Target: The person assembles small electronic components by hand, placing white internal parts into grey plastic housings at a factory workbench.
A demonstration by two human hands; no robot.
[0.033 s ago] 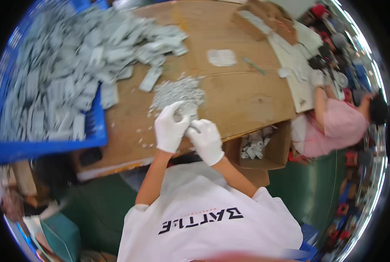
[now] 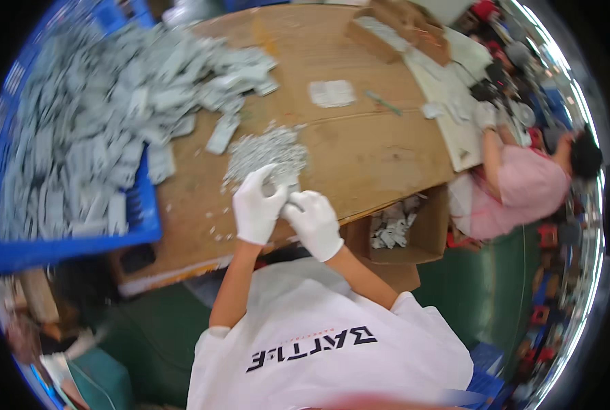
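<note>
Two white-gloved hands are meeting over a heap of small grey parts: left hand and right hand are both pinching one tiny grey piece, too blurred to describe further.

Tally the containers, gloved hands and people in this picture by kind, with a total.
Blue crates: 1, heaped with grey flat parts
Cardboard boxes: 2, one under the table edge, one at the far end of the table
White-gloved hands of the wearer: 2, left hand and right hand
Other people: 1, in a pink top
Total: 6
</note>
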